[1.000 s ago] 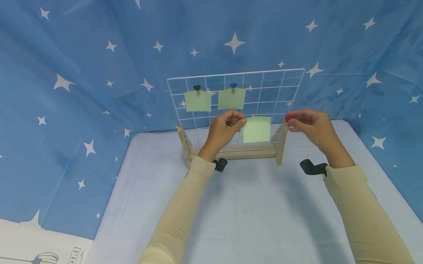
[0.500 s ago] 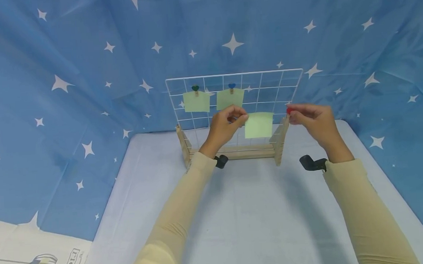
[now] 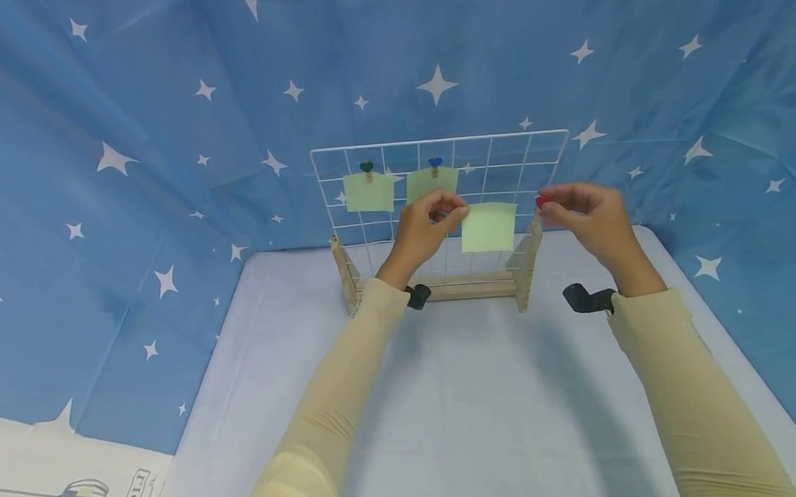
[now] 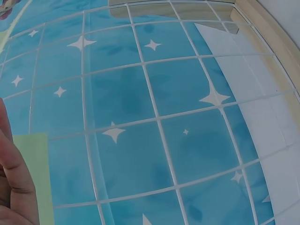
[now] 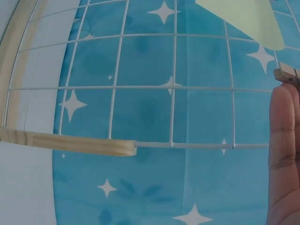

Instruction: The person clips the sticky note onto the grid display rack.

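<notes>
My left hand (image 3: 426,229) pinches a pale green paper note (image 3: 490,227) by its left edge, in front of a white wire grid (image 3: 501,134). To the right, my right hand (image 3: 593,215) holds a small wooden clothespin (image 5: 286,73) topped with a red heart (image 3: 542,201), close to the grid's right side. The clothespin and note are apart. Two more green notes hang high on the grid: the left note (image 3: 370,195) under a dark green heart clothespin (image 3: 367,167), the other note (image 3: 427,184) under a blue heart clothespin (image 3: 435,163). My left hand covers part of the latter's lower edge.
A wooden base (image 3: 473,290) with upright side pieces (image 3: 528,266) supports the grid on a white tabletop (image 3: 479,412). Blue cloth (image 3: 175,141) with white stars hangs behind and at both sides. Dark wrist mounts (image 3: 585,298) stick out from the sleeves.
My left hand has raised the note and shifted it slightly right, nearer the grid's middle height. My right hand has risen too, still holding the red heart clothespin.
</notes>
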`<state>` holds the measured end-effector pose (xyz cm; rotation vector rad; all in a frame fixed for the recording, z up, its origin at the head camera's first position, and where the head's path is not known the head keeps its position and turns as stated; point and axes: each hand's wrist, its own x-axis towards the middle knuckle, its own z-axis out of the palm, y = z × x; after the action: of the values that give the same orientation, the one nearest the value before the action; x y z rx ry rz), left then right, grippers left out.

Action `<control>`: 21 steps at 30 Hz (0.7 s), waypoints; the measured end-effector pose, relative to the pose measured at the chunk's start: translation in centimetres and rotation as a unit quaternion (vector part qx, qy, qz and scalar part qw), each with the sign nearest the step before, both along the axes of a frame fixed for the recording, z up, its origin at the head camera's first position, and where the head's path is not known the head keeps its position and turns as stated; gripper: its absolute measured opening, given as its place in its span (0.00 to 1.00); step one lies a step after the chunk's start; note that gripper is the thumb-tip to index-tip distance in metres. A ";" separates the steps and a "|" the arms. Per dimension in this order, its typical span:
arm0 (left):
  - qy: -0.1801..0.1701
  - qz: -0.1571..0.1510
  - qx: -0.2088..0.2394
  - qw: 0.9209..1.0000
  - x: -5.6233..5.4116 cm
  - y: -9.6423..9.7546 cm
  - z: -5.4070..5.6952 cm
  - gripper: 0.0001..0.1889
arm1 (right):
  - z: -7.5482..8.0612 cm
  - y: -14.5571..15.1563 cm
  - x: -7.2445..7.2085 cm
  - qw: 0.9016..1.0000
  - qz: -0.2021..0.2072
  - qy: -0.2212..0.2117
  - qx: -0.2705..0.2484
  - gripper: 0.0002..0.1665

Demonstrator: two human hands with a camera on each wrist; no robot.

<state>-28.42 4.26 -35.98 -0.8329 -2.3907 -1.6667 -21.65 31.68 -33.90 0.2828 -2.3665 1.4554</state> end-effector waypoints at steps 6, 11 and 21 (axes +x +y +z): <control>0.007 0.005 -0.001 1.000 -0.2 0.1 -0.1 0.08 | 0.4 -0.1 -0.1 1.000 0.011 0.002 -0.003 0.17; 0.009 0.006 0.007 1.000 -0.5 0.3 -0.2 0.08 | 0.8 -0.1 -0.3 1.000 0.007 -0.001 0.002 0.17; 0.004 0.008 0.038 0.999 -1.0 0.6 0.0 0.08 | 1.1 -0.3 -0.8 1.000 0.015 0.005 -0.011 0.15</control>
<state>-29.44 4.91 -36.01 -0.8043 -2.3058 -1.7331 -22.44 31.39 -32.84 0.3190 -2.3467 1.4900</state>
